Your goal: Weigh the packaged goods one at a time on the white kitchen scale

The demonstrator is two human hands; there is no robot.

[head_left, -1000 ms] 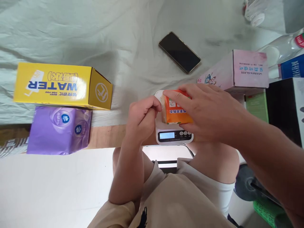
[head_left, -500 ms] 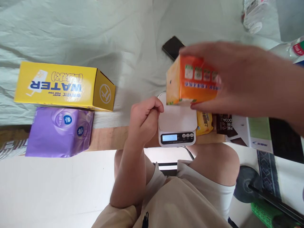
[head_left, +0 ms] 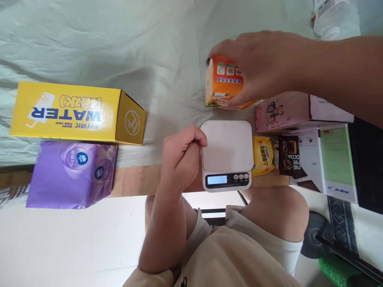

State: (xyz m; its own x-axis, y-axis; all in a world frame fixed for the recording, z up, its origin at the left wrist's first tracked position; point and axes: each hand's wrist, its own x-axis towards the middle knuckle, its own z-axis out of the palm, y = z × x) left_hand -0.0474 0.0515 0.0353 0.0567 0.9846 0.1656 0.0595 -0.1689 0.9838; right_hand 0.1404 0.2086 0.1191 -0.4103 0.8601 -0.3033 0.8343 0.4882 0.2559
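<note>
Orange rectangular soap packet (head_left: 223,83) gripped from above in right hand (head_left: 263,67), low over pale cloth beyond the empty white digital scale (head_left: 227,153); left hand (head_left: 181,157) fisted at the scale's edge, holding nothing visible; set-down likely in hand, needing a level release.

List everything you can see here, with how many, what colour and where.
orange pack: 1, orange, on the cloth beyond the scale, gripped by the right hand
scale: 1, white, table edge, platform bare
yellow box: 1, yellow, left
purple pack: 1, purple, before the yellow box
pink box: 1, pink, right of the scale
yellow packet: 1, yellow, beside the scale
cocoa packet: 1, brown, right of the yellow packet
bottle: 1, clear, top right
left hand: fisted, against the scale's left side
right hand: on the orange pack
</note>
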